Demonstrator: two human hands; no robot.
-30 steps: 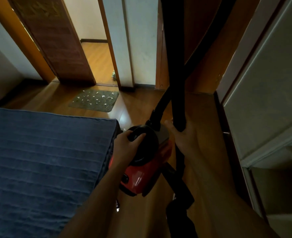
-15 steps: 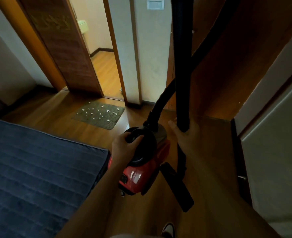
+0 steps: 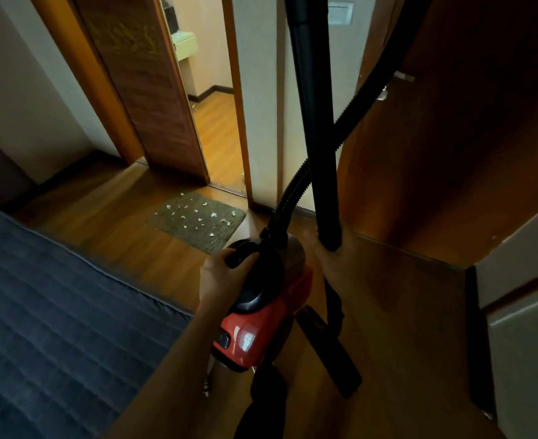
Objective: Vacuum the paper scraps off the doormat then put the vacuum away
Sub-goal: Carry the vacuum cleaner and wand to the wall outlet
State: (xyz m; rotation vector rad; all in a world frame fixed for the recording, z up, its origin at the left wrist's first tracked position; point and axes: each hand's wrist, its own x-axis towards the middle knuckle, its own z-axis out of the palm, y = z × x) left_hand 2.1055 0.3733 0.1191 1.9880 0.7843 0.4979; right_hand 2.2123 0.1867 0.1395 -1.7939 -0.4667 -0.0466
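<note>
Two-handed hold on a red-and-black canister vacuum (image 3: 263, 327)
Left hand (image 3: 220, 278) grips its top handle (image 3: 241, 253), right hand (image 3: 329, 264) the black wand tube (image 3: 315, 122) — white paper scraps (image 3: 213, 214) dot the olive doormat (image 3: 195, 231) ahead.

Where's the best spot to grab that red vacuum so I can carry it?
Grip the black loop handle on top of the red vacuum, coming down from above. It arches clear of the body, leaving room for fingers to curl under it, as the left hand does. The right hand holds the upright wand.
</note>
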